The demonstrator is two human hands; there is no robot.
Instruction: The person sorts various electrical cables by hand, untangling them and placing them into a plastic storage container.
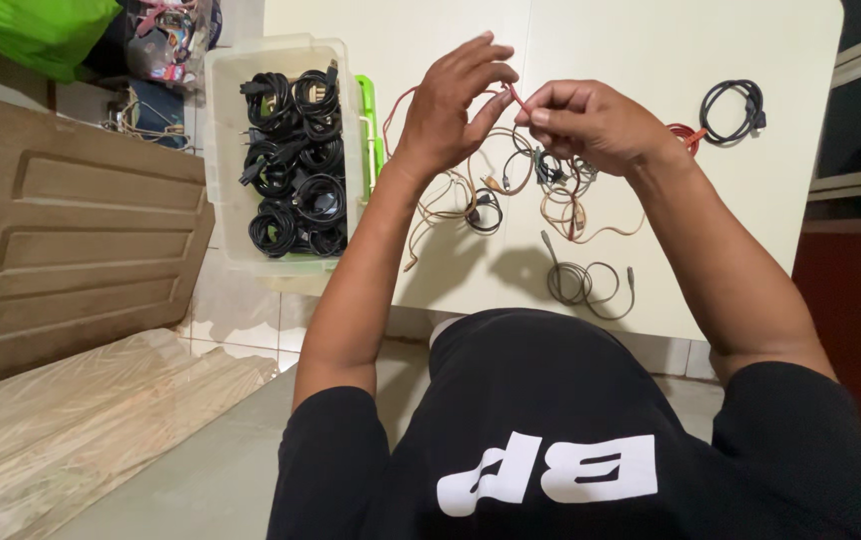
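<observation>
Two hands raised above the pale desk (pixel 651 40): left hand (pixel 451 110) and right hand (pixel 591 120) each pinch the thin red cable (pixel 517 97), drawn up from the tangled heap of thin cords (pixel 541 190). Step judged: untangling. Freeing it calls for slack. Clear plastic bin (pixel 221 150) holds coiled black cables (pixel 296 160).

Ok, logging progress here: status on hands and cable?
Both hands raised: left hand and right hand pinch the red cable. Tangled cables beneath on the table. Nothing blocking.
</observation>
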